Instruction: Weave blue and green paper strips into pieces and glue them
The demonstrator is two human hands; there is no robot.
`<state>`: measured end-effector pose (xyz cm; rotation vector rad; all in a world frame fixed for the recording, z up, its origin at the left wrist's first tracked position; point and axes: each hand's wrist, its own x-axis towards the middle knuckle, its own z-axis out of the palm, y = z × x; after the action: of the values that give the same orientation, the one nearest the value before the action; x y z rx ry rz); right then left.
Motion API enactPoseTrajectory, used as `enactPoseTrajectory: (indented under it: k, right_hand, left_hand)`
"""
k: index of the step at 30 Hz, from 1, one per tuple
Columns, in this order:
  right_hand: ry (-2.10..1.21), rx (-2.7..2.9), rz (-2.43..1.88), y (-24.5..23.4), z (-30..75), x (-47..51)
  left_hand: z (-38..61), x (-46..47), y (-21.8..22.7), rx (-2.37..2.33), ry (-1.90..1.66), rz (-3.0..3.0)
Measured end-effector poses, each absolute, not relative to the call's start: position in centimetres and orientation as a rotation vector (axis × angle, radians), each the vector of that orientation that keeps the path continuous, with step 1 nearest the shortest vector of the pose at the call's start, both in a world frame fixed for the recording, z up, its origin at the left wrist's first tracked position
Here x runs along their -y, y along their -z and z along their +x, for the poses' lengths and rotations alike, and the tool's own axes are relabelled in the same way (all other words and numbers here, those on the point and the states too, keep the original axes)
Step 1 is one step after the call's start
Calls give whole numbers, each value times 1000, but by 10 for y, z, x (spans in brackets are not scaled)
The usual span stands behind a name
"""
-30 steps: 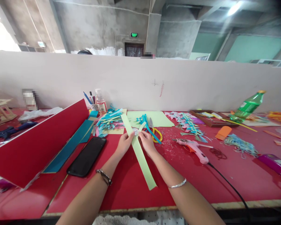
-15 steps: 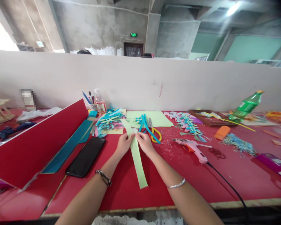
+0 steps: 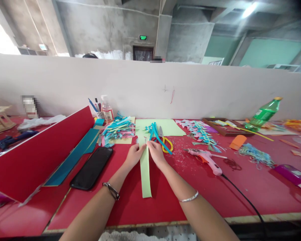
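A long pale green paper strip (image 3: 145, 177) hangs toward me over the red table, its far end reaching up past my fingers. My left hand (image 3: 134, 155) pinches the strip's left edge. At the opposite edge, my right hand (image 3: 155, 153) is closed on it with thumb and fingers. Just beyond the hands lie a woven blue-and-green paper piece with loose blue strips (image 3: 155, 131) and yellow-handled scissors (image 3: 167, 144). A pale green sheet (image 3: 174, 127) is under them.
A black phone (image 3: 92, 168) and a standing red board (image 3: 45, 150) are on the left. Cut paper strips (image 3: 119, 132) are heaped behind my left hand. To the right lie a pink glue gun (image 3: 207, 160) with its cord, braided paper (image 3: 203, 135) and a green bottle (image 3: 264, 113).
The green strip has swung from a slant to nearly straight, its near end shifting left. Both hands keep their grip in about the same place.
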<state>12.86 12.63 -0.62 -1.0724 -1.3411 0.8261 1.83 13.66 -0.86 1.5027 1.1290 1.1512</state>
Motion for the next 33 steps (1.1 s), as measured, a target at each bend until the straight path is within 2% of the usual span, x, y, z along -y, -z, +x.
enactPoseTrajectory:
  k: [13,29,33]
  right_hand:
    - [-850,1387,-1072,11,126,-128]
    - [-973,1372,-1075,15,128,-131]
    - [-1000,1381,-1080,14,129,-130]
  left_hand:
    - [17,-140,9,-1196,-1229,1501]
    - [11,-138,0,-1190,-994,1248]
    - [12,-135,-2,-1193,-1038,1293]
